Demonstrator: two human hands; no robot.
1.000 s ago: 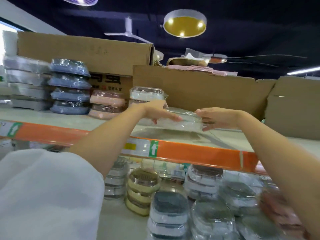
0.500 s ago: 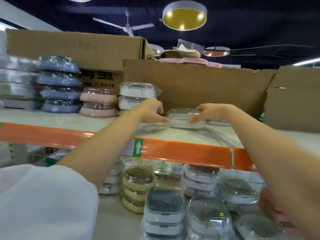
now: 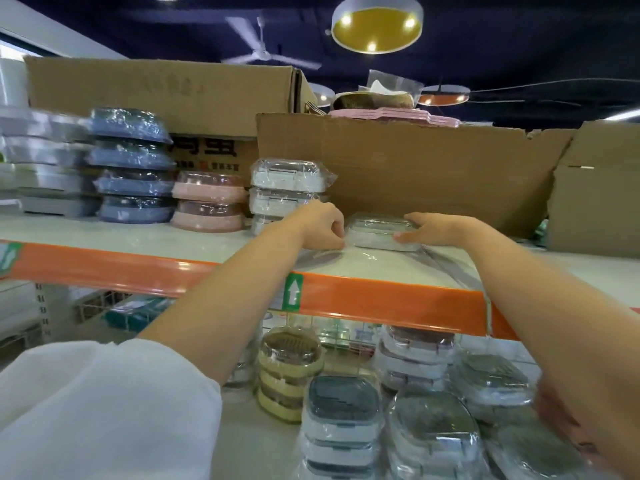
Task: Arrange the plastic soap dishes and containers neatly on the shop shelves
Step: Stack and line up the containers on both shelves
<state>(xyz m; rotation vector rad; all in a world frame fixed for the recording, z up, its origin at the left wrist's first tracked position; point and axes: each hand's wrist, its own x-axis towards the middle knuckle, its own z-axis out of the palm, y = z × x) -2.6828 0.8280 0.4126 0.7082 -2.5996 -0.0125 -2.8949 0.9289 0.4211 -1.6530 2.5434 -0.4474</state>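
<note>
Placement is the step in hand: a clear-wrapped white soap dish (image 3: 382, 233) sits flat on the upper shelf (image 3: 138, 239), held between the curled fingers of the left hand (image 3: 320, 226) and the right hand (image 3: 434, 230), whose straighter fingers lie along its front edge. Just beyond the left knuckles stands a stack of matching white dishes (image 3: 287, 192). Next, I judge, comes letting go, or sliding it toward that stack.
</note>
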